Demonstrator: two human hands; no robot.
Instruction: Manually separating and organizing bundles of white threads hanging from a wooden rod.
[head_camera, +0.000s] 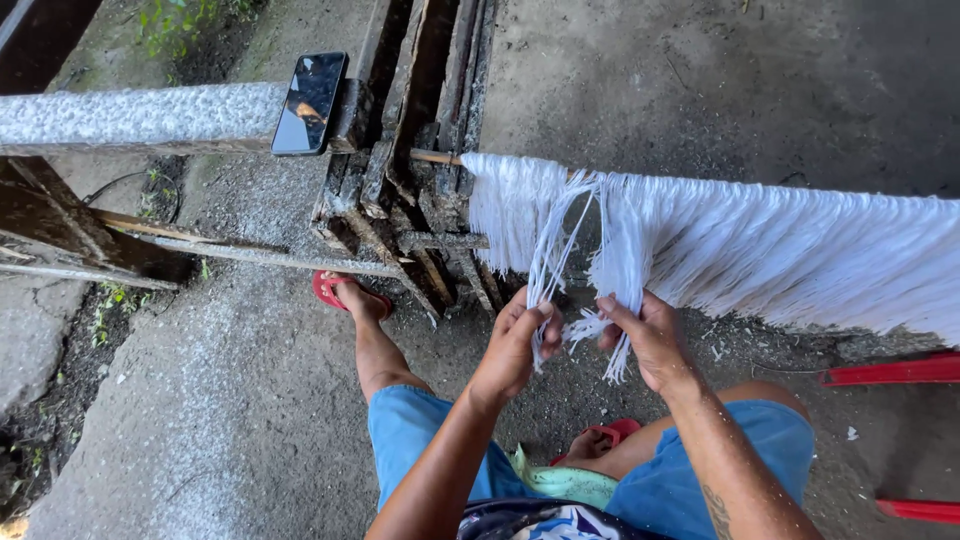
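Note:
A long fringe of white strands (780, 250) hangs from a thin wooden stick (436, 157) that runs from a dark wooden frame (410, 190) to the right. My left hand (515, 345) pinches a thin bunch of strands (552, 250) pulled apart from the rest. My right hand (648, 335) grips a second bunch (625, 250) beside it, whose ends stick out below the fingers. Both hands are close together just under the fringe, above my knees in blue shorts (420, 430).
A dark phone (310, 102) lies on a pale concrete beam (140, 115) at upper left. My feet wear red sandals (335, 290) on the concrete floor. Red bars (890, 372) lie at the right edge. Rough planks (90, 245) sit at left.

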